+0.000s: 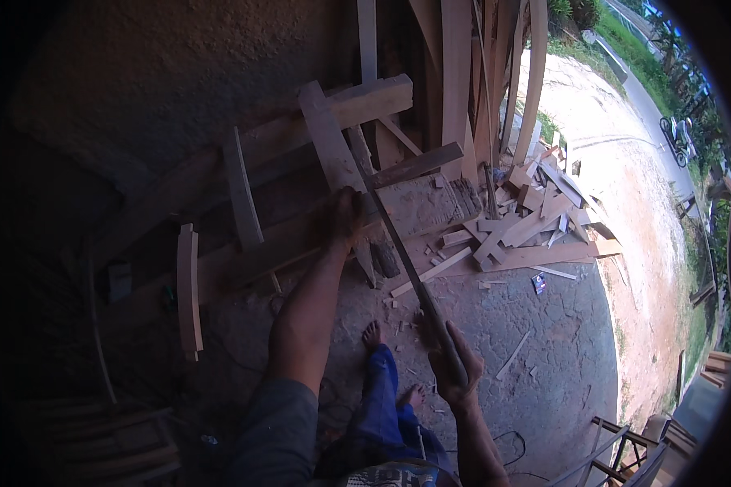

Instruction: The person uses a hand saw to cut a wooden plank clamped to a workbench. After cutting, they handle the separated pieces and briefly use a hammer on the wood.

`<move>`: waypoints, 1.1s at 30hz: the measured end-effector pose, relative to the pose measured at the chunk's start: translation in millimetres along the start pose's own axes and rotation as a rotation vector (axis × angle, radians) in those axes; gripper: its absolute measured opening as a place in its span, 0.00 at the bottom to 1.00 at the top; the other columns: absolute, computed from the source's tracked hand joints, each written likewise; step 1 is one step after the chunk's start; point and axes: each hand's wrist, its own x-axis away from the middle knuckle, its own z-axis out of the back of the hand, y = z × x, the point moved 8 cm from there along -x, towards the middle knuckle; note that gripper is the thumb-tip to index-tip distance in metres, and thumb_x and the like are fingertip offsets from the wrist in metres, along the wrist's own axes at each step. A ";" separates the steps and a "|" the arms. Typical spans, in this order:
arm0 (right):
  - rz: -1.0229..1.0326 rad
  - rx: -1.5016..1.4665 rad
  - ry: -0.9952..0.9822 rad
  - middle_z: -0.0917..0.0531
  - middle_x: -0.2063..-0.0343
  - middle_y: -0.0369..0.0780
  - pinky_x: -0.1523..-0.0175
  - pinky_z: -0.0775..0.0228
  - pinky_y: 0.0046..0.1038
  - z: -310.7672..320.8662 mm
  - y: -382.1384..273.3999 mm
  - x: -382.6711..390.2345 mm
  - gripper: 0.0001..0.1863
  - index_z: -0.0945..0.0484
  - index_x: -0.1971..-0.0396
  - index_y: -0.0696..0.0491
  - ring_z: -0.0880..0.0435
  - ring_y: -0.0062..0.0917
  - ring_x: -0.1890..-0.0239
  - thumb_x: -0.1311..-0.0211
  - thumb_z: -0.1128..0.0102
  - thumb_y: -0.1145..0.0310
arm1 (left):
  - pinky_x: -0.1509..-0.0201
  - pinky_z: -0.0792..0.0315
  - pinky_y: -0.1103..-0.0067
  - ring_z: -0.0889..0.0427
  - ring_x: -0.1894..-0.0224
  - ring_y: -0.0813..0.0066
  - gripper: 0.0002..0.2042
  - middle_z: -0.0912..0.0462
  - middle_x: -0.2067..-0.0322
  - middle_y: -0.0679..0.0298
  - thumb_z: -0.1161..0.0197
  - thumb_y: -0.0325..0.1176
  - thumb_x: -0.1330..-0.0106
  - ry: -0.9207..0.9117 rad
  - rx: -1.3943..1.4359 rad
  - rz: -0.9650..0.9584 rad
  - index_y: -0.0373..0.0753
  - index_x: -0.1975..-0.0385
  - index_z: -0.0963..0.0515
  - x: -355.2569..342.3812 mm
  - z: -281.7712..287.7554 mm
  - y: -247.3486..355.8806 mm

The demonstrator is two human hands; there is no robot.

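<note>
Tool (pixel 425 300), long, dark and narrow, slants in head view from right hand (pixel 458 367) up to near end of pale board (pixel 329 146); contact there, cannot tell. Right hand closed around tool's near end. Left hand (pixel 348 215) at board's near end, fingers in shadow: gripping or only pressing, cannot tell. Board's far end meets thick beam (pixel 374 101). Offcuts (pixel 536 219) heaped to the right, on grey floor (pixel 560 325). Bare foot (pixel 372 334) below left hand.

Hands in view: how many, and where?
2: left hand at the near end of a pale board, right hand around a long narrow tool.
</note>
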 end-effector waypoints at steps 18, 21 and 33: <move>0.011 -0.022 -0.037 0.12 0.64 0.48 0.59 0.22 0.28 -4.8 7.7 1.1 0.31 0.25 0.36 0.60 0.09 0.30 0.64 0.41 0.28 0.74 | 0.50 0.24 0.55 0.17 0.56 0.41 0.13 0.15 0.62 0.45 0.48 0.39 0.28 0.060 -0.027 0.002 0.38 0.66 0.19 -4.6 -14.8 -16.5; -0.004 -0.025 -0.035 0.12 0.63 0.48 0.59 0.21 0.28 -4.5 9.6 -0.8 0.32 0.24 0.36 0.59 0.09 0.30 0.64 0.41 0.28 0.74 | 0.51 0.24 0.54 0.17 0.56 0.41 0.13 0.15 0.62 0.45 0.47 0.39 0.28 0.044 -0.031 0.025 0.38 0.66 0.19 -4.7 -12.8 -11.4; -0.025 -0.010 -0.042 0.11 0.59 0.50 0.58 0.20 0.27 -5.5 10.9 -3.6 0.31 0.24 0.37 0.60 0.08 0.28 0.63 0.43 0.28 0.74 | 0.49 0.26 0.54 0.19 0.53 0.40 0.15 0.17 0.58 0.46 0.49 0.42 0.24 -0.011 -0.069 0.005 0.38 0.63 0.22 -4.7 -23.0 -19.6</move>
